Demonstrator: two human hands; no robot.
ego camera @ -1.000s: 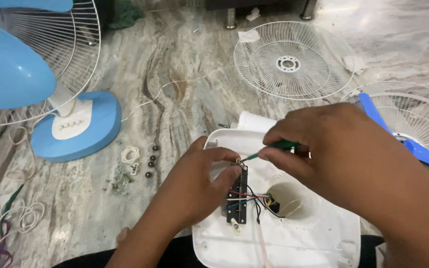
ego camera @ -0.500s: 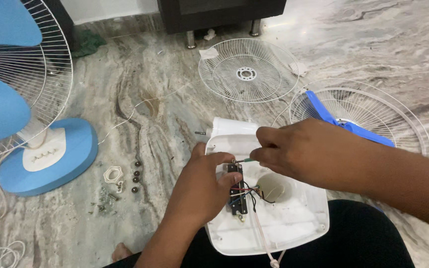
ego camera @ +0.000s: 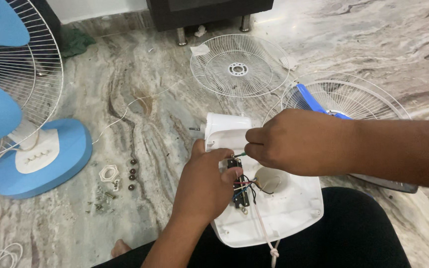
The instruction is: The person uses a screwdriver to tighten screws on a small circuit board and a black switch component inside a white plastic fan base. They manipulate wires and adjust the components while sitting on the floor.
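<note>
Head view: white fan base housing lies upside down on the person's lap, open side up, black switch block with red, blue and black wires sitting inside it, just left of a round hole. Left hand rests on the housing's left part, fingers curled over the switch block, thumb up against the housing's top edge; how tight the grip is, cannot tell. Right hand comes in from the right, fingers pinched shut on a thin green-handled tool, tip pointing down-left at the top of the switch block. White cord runs out of the housing toward the bottom edge, knotted at the end. On the marble floor: blue fan standing at left, small screws and nuts near its base, 1 loose white grille beyond the housing, another grille with a blue blade behind the right hand.
</note>
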